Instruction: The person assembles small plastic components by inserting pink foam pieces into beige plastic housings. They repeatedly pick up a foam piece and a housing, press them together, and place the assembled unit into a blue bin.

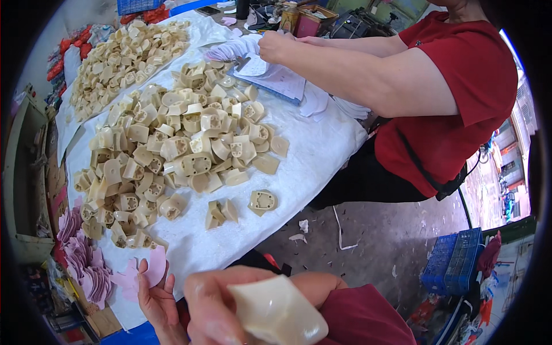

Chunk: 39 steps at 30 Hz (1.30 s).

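Close to the camera, my right hand (pixel 210 307) grips a glossy beige moulded shoe heel (pixel 282 310), its fingers wrapped round one end. To its left, at the front edge of the table, my left hand (pixel 158 307) pinches a curved pink cut piece (pixel 155 265) at the fingertips. Under that lies another pink piece (pixel 125 282). Beside them are stacked pink cut pieces (pixel 86 259). A large heap of similar beige heels (pixel 172 138) covers the middle of the white-sheeted table (pixel 247 241), and one single heel (pixel 263 202) lies apart at the right.
A second heap of beige heels (pixel 126 57) lies farther back. Across the table, a co-worker in a red shirt (pixel 460 63) handles white pieces near a clipboard (pixel 276 80). Blue crates (pixel 451 261) stand on the floor at right, and a metal cabinet (pixel 23 178) is at left.
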{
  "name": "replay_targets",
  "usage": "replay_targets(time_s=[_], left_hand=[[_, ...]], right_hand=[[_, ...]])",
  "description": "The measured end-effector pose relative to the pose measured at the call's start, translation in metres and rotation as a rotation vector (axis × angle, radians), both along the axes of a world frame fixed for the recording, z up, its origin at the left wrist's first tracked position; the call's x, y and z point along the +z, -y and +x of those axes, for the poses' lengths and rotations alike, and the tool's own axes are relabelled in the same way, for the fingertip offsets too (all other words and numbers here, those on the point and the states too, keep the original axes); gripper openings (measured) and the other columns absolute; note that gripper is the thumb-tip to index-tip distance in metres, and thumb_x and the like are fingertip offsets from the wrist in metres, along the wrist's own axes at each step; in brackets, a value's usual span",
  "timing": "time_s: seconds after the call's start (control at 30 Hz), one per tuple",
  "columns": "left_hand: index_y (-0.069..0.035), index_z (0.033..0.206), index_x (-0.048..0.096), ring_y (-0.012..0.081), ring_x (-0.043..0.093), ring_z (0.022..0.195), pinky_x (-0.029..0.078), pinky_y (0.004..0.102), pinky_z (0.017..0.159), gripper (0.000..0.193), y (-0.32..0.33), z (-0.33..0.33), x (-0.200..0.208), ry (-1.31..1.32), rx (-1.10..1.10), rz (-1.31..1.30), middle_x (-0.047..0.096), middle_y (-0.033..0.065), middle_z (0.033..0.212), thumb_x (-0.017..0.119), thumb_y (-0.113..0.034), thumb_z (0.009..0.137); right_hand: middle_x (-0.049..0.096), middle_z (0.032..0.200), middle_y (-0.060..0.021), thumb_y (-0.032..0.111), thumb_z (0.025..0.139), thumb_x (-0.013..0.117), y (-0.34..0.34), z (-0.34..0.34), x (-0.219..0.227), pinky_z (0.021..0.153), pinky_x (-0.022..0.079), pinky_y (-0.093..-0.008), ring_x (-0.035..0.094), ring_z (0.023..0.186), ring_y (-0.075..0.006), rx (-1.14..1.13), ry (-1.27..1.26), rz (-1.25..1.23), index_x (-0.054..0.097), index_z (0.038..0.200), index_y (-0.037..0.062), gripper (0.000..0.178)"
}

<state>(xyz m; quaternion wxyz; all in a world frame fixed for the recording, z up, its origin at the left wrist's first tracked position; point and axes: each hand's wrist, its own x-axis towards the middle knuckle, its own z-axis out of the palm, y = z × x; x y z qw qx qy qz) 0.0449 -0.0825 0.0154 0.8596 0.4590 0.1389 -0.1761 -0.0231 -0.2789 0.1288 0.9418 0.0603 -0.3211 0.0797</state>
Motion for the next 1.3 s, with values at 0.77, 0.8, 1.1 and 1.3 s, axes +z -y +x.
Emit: replay_targets(time_s=[0.77, 0.8, 1.1, 1.3], left_hand=[[-0.005, 0.129, 0.045, 0.032, 0.065, 0.096, 0.059, 0.0374, 0.071, 0.042, 0.009, 0.001, 0.001, -0.069, -0.135, 0.062, 0.058, 0.0198, 0.119, 0.046, -0.032, 0.096], [-0.005, 0.129, 0.045, 0.0319, 0.065, 0.096, 0.059, 0.0375, 0.071, 0.042, 0.009, 0.001, 0.0, -0.073, -0.132, 0.062, 0.058, 0.0198, 0.119, 0.046, -0.031, 0.096], [-0.004, 0.129, 0.046, 0.0318, 0.065, 0.095, 0.059, 0.0373, 0.071, 0.041, 0.0, 0.007, -0.013, -0.233, -0.081, 0.126, 0.059, 0.0205, 0.116, 0.046, -0.03, 0.097], [-0.003, 0.126, 0.047, 0.0321, 0.065, 0.096, 0.059, 0.0366, 0.069, 0.041, 0.01, -0.002, 0.008, -0.013, -0.144, 0.109, 0.058, 0.0201, 0.118, 0.047, -0.03, 0.096]], right_hand=[[0.055, 0.087, -0.0095, 0.045, 0.08, 0.067, 0.007, -0.001, -0.003, 0.07, 0.04, -0.0284, 0.055, 0.079, -0.0177, 0.085, 0.046, -0.273, 0.052, 0.097, 0.0008, 0.05], [0.056, 0.086, -0.0102, 0.046, 0.08, 0.067, 0.008, -0.001, -0.002, 0.07, 0.041, -0.029, 0.055, 0.078, -0.0185, 0.087, 0.049, -0.284, 0.052, 0.096, 0.0009, 0.05], [0.061, 0.079, -0.0162, 0.047, 0.075, 0.07, 0.044, -0.008, 0.007, 0.067, 0.043, -0.0348, 0.059, 0.072, -0.0262, -0.03, 0.022, -0.576, 0.057, 0.085, 0.002, 0.048], [0.063, 0.099, -0.0083, 0.023, 0.088, 0.058, 0.178, 0.051, -0.067, 0.068, 0.051, -0.0284, 0.064, 0.082, -0.0162, -1.021, -0.422, -1.276, 0.056, 0.106, 0.0014, 0.029]])
